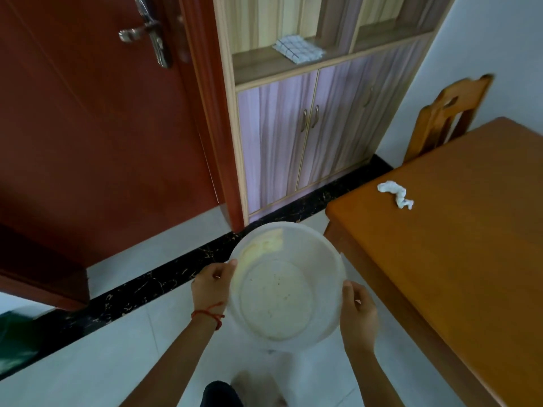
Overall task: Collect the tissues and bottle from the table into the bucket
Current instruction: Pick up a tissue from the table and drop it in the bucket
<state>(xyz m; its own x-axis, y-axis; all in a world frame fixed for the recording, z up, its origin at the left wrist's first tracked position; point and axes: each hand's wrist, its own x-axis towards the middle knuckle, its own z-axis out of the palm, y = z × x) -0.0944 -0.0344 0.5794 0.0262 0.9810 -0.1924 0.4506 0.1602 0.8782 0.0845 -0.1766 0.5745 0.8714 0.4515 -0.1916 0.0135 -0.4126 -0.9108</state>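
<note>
Both hands — left hand (212, 284), right hand (359, 314) — grip the empty bucket (329, 251) by its rim, left of the table (458, 259); collecting hasn't begun — next, reach the tissue (395, 193).

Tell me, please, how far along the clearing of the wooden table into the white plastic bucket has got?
Nothing is collected yet: the translucent white plastic bucket looks empty. In hand: the left hand and right hand grip its rim beside the orange-brown wooden table. Left: the crumpled white tissue lies on the table; no bottle is in view.
</note>
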